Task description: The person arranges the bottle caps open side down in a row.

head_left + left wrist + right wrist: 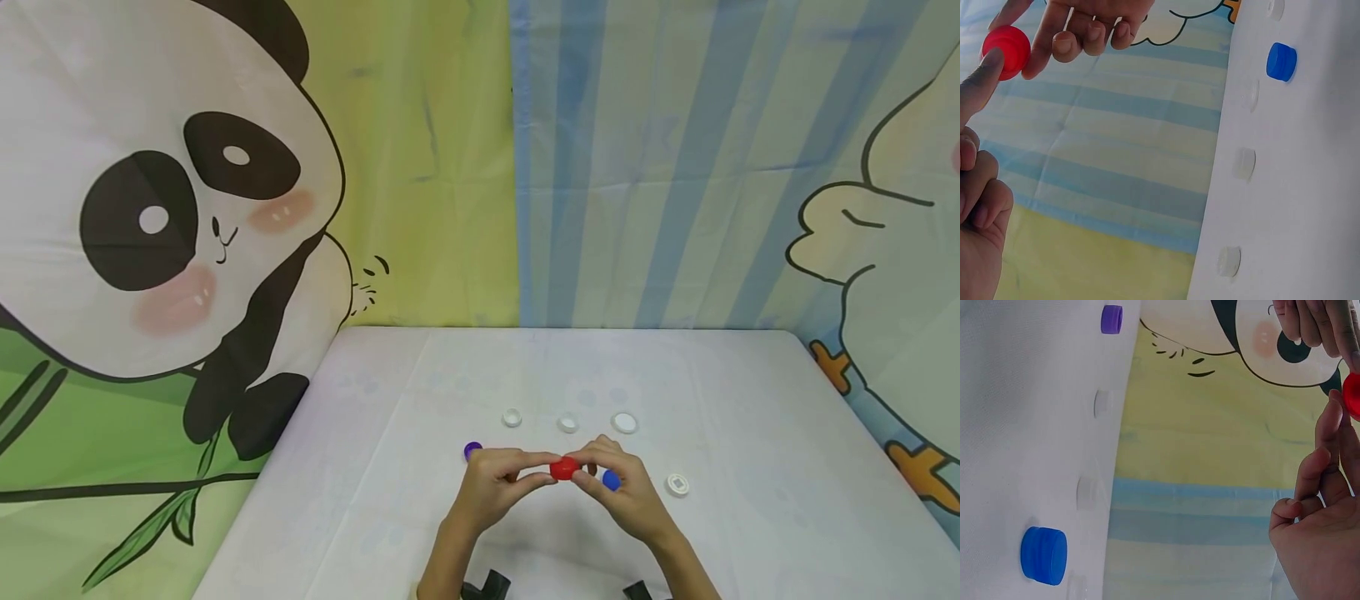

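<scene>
Between my two hands, a red bottle cap [565,468] is held up above the white table. My left hand [491,483] pinches its left side between thumb and forefinger. From the other side, the thumb and fingertips of my right hand [626,492] pinch the same cap. In the left wrist view the round face of the red cap [1017,55] shows, partly covered by a fingertip. On the table stand a blue cap [1044,555], partly behind my right hand in the head view, and a purple cap [472,450] just beyond my left hand.
Several white caps stand on the white table [375,500]: one at the left [512,417], one in the middle [567,423], a wider one [624,422], and one nearer at right [677,485]. Printed cloth [427,167] hangs behind. Black pieces [487,586] show near the wrists.
</scene>
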A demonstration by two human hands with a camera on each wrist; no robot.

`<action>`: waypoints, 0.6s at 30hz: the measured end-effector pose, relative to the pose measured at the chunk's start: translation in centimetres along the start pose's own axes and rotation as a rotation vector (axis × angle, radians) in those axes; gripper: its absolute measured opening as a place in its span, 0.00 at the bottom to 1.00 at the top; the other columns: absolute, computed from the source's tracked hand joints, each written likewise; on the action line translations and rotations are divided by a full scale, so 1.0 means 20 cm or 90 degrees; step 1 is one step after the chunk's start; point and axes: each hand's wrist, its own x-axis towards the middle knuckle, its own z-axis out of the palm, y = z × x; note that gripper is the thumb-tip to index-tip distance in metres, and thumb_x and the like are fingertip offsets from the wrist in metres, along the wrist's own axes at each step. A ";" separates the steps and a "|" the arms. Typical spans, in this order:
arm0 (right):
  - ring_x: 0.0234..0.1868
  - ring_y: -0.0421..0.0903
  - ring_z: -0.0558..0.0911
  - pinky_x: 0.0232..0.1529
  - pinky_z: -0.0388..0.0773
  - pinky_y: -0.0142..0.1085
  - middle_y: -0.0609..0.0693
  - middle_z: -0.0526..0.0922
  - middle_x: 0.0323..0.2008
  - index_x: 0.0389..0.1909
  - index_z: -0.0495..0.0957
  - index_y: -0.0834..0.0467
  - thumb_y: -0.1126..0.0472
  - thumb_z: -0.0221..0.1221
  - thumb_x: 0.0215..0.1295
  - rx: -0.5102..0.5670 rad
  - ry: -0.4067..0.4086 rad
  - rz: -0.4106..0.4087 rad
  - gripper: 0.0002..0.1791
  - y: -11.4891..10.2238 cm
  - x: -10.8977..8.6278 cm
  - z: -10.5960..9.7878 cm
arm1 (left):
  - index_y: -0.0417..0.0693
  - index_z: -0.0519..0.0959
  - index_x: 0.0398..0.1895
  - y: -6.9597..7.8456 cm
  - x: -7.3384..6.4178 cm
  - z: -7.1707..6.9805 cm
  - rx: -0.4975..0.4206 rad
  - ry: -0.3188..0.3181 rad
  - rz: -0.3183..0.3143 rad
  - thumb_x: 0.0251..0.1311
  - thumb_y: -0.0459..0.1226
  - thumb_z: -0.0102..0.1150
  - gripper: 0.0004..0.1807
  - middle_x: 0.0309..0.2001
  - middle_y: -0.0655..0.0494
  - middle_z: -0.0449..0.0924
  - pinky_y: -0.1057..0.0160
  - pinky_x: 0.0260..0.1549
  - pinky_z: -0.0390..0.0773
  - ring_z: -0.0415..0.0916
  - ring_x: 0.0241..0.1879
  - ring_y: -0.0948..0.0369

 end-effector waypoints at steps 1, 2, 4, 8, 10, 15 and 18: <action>0.32 0.38 0.69 0.29 0.66 0.35 0.43 0.79 0.29 0.36 0.80 0.54 0.76 0.59 0.49 0.004 -0.001 0.003 0.17 -0.02 0.01 0.00 | 0.43 0.82 0.38 0.00 0.00 0.00 -0.002 -0.003 -0.002 0.46 0.34 0.65 0.13 0.27 0.59 0.83 0.82 0.11 0.54 0.50 0.15 0.78; 0.31 0.38 0.69 0.29 0.65 0.36 0.43 0.79 0.29 0.36 0.80 0.54 0.76 0.58 0.49 0.006 -0.001 0.004 0.16 -0.04 0.01 0.00 | 0.43 0.82 0.38 0.00 0.00 0.00 -0.003 -0.004 -0.002 0.46 0.34 0.65 0.13 0.28 0.59 0.83 0.81 0.11 0.54 0.50 0.15 0.78; 0.31 0.38 0.69 0.29 0.65 0.37 0.43 0.79 0.28 0.36 0.80 0.55 0.76 0.58 0.50 0.011 -0.004 0.008 0.16 -0.09 0.03 -0.01 | 0.43 0.82 0.38 0.00 0.00 0.00 -0.009 -0.007 -0.005 0.46 0.33 0.65 0.12 0.30 0.58 0.83 0.81 0.11 0.54 0.49 0.15 0.78; 0.30 0.38 0.69 0.28 0.64 0.38 0.43 0.79 0.27 0.34 0.80 0.57 0.76 0.58 0.49 0.009 -0.008 0.028 0.14 -0.15 0.06 -0.01 | 0.44 0.82 0.38 -0.01 -0.02 0.01 -0.015 -0.008 -0.033 0.47 0.35 0.65 0.13 0.19 0.62 0.78 0.81 0.10 0.53 0.48 0.14 0.78; 0.30 0.38 0.69 0.29 0.65 0.36 0.43 0.78 0.27 0.35 0.80 0.57 0.75 0.59 0.50 0.001 -0.010 0.040 0.13 -0.16 0.06 -0.01 | 0.46 0.81 0.40 -0.02 -0.03 0.01 -0.013 -0.008 -0.058 0.47 0.37 0.65 0.14 0.12 0.64 0.68 0.80 0.09 0.52 0.48 0.14 0.77; 0.30 0.37 0.68 0.29 0.63 0.29 0.44 0.78 0.27 0.37 0.80 0.58 0.72 0.63 0.47 -0.041 0.004 0.031 0.14 -0.15 0.06 0.00 | 0.48 0.79 0.44 -0.05 -0.07 0.03 0.006 0.003 -0.120 0.45 0.42 0.66 0.20 0.10 0.64 0.56 0.79 0.08 0.52 0.48 0.13 0.77; 0.29 0.36 0.68 0.29 0.62 0.27 0.43 0.78 0.27 0.38 0.79 0.58 0.72 0.65 0.44 -0.059 0.017 0.012 0.17 -0.14 0.06 0.01 | 0.47 0.79 0.43 -0.07 -0.09 0.04 0.011 0.013 -0.137 0.44 0.43 0.67 0.20 0.10 0.63 0.55 0.78 0.08 0.51 0.49 0.12 0.76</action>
